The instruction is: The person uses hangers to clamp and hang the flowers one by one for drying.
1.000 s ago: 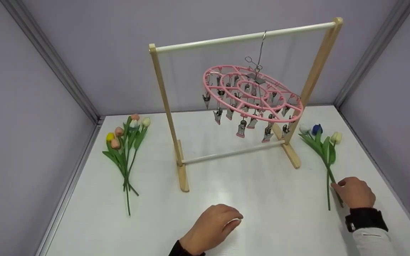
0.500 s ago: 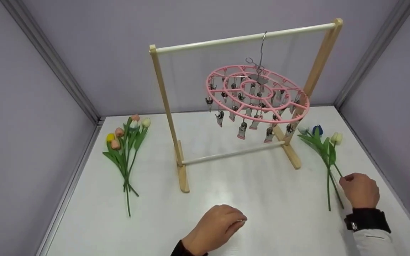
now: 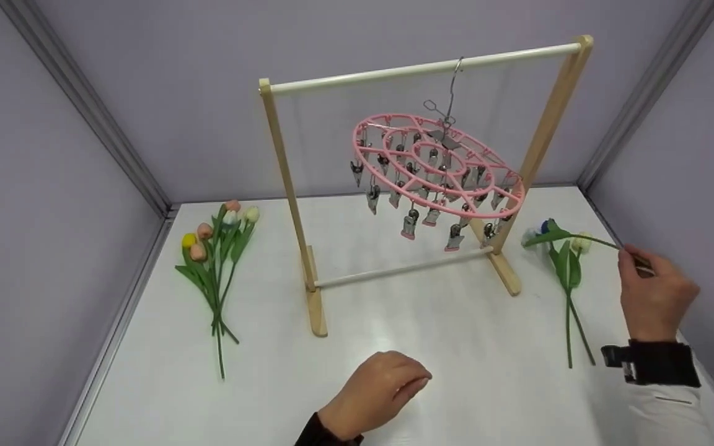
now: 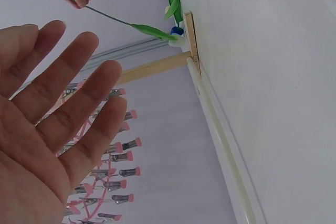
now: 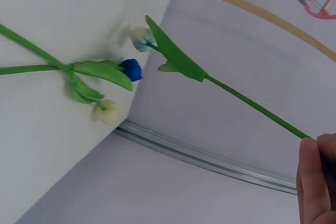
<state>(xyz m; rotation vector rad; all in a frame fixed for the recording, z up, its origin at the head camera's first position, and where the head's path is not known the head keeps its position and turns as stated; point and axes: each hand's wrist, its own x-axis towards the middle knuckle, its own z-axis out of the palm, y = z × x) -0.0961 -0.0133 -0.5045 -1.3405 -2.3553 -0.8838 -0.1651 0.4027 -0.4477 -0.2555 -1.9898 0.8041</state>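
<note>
My right hand (image 3: 657, 297) pinches the lower stem of a white-and-pale-blue tulip (image 5: 241, 96), lifted above the table with its bloom end tipping down to the left. Beneath it, a blue tulip (image 5: 131, 70) and a cream tulip (image 5: 107, 112) lie on the white table with their stems crossing. My left hand (image 3: 379, 393) hovers over the front middle of the table. The left wrist view shows its fingers (image 4: 84, 95) loosely extended, holding nothing. A pink round clip hanger (image 3: 444, 140) with several metal clips hangs at the back, away from both hands.
A wooden rack (image 3: 284, 179) with a white top bar (image 3: 363, 74) bears the hanger. Several tulips (image 3: 198, 252) in peach, yellow and white lie at the left of the table. Pale walls (image 3: 72, 279) enclose the table's sides and back.
My right hand has picked up the white-and-pale-blue tulip by its stem and raised it up and to the right. The hanger has swung slightly. The left hand has barely moved.
</note>
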